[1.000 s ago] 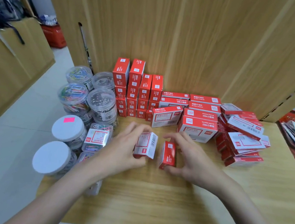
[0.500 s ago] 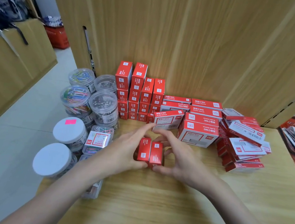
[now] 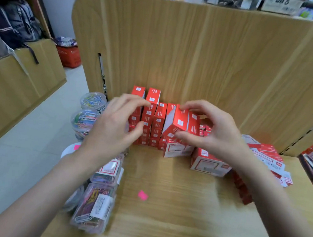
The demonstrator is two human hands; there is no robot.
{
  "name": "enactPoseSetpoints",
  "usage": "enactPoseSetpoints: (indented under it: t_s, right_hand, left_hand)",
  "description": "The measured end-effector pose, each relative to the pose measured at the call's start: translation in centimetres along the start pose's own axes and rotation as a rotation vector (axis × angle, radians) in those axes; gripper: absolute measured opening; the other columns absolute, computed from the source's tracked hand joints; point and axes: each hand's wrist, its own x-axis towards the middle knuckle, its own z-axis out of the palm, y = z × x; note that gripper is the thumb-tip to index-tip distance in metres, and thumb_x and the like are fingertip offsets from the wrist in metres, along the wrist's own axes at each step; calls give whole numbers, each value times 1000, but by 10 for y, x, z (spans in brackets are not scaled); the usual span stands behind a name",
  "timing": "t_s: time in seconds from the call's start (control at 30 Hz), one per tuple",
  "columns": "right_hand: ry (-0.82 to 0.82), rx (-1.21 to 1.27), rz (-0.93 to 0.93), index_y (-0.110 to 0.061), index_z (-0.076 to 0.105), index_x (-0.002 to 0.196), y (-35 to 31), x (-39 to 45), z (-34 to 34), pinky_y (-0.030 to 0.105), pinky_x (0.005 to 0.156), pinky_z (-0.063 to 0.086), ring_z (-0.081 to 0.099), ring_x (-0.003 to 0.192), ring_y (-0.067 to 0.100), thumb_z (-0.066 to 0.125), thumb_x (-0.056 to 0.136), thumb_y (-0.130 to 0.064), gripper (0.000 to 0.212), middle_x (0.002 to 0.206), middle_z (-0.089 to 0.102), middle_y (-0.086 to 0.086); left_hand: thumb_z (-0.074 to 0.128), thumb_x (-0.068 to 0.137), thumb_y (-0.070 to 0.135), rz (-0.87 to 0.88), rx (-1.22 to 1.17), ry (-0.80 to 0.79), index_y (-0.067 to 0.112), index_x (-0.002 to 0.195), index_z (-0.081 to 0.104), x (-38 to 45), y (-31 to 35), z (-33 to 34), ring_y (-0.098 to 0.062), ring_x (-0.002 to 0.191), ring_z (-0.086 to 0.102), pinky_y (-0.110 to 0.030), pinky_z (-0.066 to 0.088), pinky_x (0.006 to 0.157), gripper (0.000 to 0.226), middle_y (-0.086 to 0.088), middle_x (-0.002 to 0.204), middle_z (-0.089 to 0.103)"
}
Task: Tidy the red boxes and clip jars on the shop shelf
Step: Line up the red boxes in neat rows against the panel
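While my right hand (image 3: pixel 216 133) pinches a pair of small red boxes (image 3: pixel 182 121) between thumb below and fingertips on top, they hang tilted in the air just in front of the upright rows of red boxes (image 3: pixel 150 117) stacked against the wooden back panel (image 3: pixel 198 55). My left hand (image 3: pixel 115 127) is beside them with its grip spread, fingers loosely bent and reaching toward the tall stacks; whether the fingertips touch the boxes I cannot tell. Below my right hand, two larger red-and-white boxes (image 3: pixel 209 163) stand on the wooden shelf (image 3: pixel 179 218), and a loose heap of flat red boxes (image 3: pixel 268 160) lies to the right of them. Round clip jars (image 3: pixel 91 101) of coloured paper clips stand at the shelf's left edge, partly hidden by my left wrist, with clear rectangular clip cases (image 3: pixel 95 206) lying nearer to me. A small pink sticker (image 3: pixel 142 195) lies on the bare shelf between my forearms.
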Motion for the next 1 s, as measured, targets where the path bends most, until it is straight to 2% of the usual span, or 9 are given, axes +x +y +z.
enactPoseSetpoints:
  t_s: [0.13,0.2,0.3,0.43,0.63,0.73,0.8,0.9,1.0]
  right_hand:
    - [-24,-141,-34,-17,59,106,4,46,-6,18,84,44,54,96,7,80,67,-23,45,105,59,-4]
    - [-60,-210,-44,-16,62,103,14,57,4,30,89,45,53,98,14,78,70,-25,38,106,55,-1]
    - [37,-234,-83,-12,63,102,26,52,19,38,93,45,48,106,21,71,73,-31,35,113,45,4]
    - [151,-280,-95,-12,55,118,31,27,32,35,99,40,45,113,24,68,75,-31,49,122,42,10]
    - [195,-367,-113,-9,42,131,36,14,60,31,103,33,44,113,28,74,71,-8,68,133,34,16]
    - [243,-375,-94,-10,39,133,36,17,68,32,102,35,45,112,29,73,69,0,72,133,32,13]
    - [269,-385,-100,-9,39,133,35,19,70,32,100,36,45,110,28,72,72,-2,69,133,31,9]
    - [311,-404,-114,-9,41,133,34,22,72,28,94,37,44,106,25,68,79,-15,61,131,30,6]
    - [311,-406,-102,-20,38,134,34,22,77,28,91,39,44,104,25,69,80,-16,63,132,26,4]
  left_hand:
    - [67,77,6,-11,197,-47,20,128,52,25,-7,0,-30,119,38,-35,29,100,54,-7,130,46]
    - [68,77,4,-46,239,-116,24,132,48,31,-10,4,-32,123,33,-44,32,101,63,-7,139,40]
    - [68,76,4,-55,270,-172,27,134,45,30,-15,9,-34,122,34,-53,38,99,67,-7,142,37]
    - [68,77,7,-71,279,-203,32,139,36,25,-19,14,-33,120,38,-51,42,95,75,-6,144,32]
    - [71,74,7,-95,347,-184,34,143,24,21,-18,23,-32,117,41,-47,44,89,88,-4,150,22]
    - [73,70,6,-88,425,-143,30,143,27,20,-20,29,-38,106,50,-51,43,89,90,-9,148,27]
    - [76,66,6,-91,446,-119,27,142,30,22,-22,30,-38,99,53,-51,45,85,91,-10,145,32]
    - [80,62,7,-85,445,-109,25,141,33,24,-21,30,-36,92,54,-47,49,75,93,-10,141,36]
    - [81,61,9,-93,445,-108,25,140,34,26,-20,30,-35,92,54,-45,50,73,93,-9,140,36]
